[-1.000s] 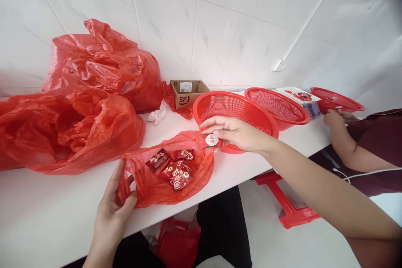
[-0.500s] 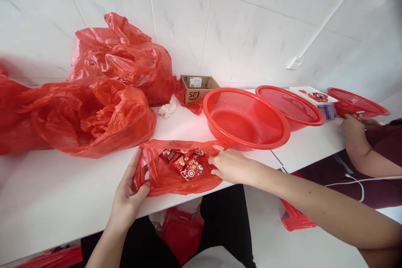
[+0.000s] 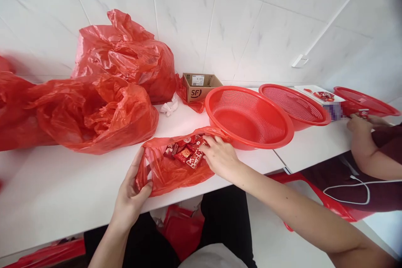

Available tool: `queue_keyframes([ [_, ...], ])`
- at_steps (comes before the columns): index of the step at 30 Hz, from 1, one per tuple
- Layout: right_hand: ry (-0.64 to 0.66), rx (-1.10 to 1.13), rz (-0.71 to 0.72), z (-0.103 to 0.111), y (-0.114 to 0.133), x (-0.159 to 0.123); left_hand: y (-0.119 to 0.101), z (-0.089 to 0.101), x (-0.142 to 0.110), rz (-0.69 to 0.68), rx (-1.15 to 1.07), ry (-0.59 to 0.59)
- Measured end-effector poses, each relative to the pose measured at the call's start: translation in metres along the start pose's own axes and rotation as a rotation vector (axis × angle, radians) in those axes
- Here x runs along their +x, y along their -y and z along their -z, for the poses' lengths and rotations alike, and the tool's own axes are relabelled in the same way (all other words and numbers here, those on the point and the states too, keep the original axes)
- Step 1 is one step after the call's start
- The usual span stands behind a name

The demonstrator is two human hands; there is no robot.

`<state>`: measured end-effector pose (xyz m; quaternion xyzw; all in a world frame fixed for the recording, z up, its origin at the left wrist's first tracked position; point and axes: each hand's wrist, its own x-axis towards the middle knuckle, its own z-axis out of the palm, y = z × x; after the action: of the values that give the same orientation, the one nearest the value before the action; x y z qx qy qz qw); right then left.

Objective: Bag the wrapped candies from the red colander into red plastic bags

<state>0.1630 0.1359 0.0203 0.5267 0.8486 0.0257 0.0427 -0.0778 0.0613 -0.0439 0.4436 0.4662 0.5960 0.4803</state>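
From left to right: bulky red plastic bags [image 3: 97, 121] lie on a white table [image 3: 78, 188]; the left hand [image 3: 132, 194] grips the left end of a smaller red bag [image 3: 168, 178], thumb and fingers spread. Wrapped packets [image 3: 184, 153] lie within this bag, beneath the fingertips of the right hand [image 3: 221, 157]; whether these pinch one cannot be told. The step appears to be handling packets inside the bag; a clean grasp would call for a mouth kept wide and fingertips closing on one packet. Half a second earlier, the right hand was at the bag's right edge; it now reaches farther in, and the packets lie differently. Just beside stands a perforated red basket [image 3: 232, 121].
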Motion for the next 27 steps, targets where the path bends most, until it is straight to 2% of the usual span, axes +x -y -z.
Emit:
queue_keyframes([
  [3,-0.056,0.073,0.041,-0.007,0.003,0.0,0.001,0.001,0.0,0.01,0.0,-0.015],
  [8,0.015,0.409,0.123,-0.016,0.005,0.003,0.003,0.003,0.001,0.035,-0.031,-0.018],
  [11,-0.091,0.566,0.14,-0.016,-0.002,0.005,0.004,0.003,0.002,0.016,-0.045,-0.025],
  [14,-0.221,0.542,0.155,-0.019,-0.005,0.013,0.004,0.003,0.002,0.014,-0.053,-0.027],
  [17,-0.167,0.459,0.237,-0.031,0.001,0.024,0.004,0.002,0.003,0.029,-0.065,-0.046],
  [21,-0.02,0.429,0.166,-0.045,0.014,0.035,-0.001,-0.001,0.002,0.033,-0.121,-0.069],
  [24,-0.007,0.51,0.128,-0.034,0.014,0.028,-0.003,-0.003,0.002,0.046,-0.152,-0.071],
  [27,-0.125,0.652,0.119,-0.009,0.004,0.005,-0.003,-0.003,0.001,0.036,-0.131,-0.076],
])
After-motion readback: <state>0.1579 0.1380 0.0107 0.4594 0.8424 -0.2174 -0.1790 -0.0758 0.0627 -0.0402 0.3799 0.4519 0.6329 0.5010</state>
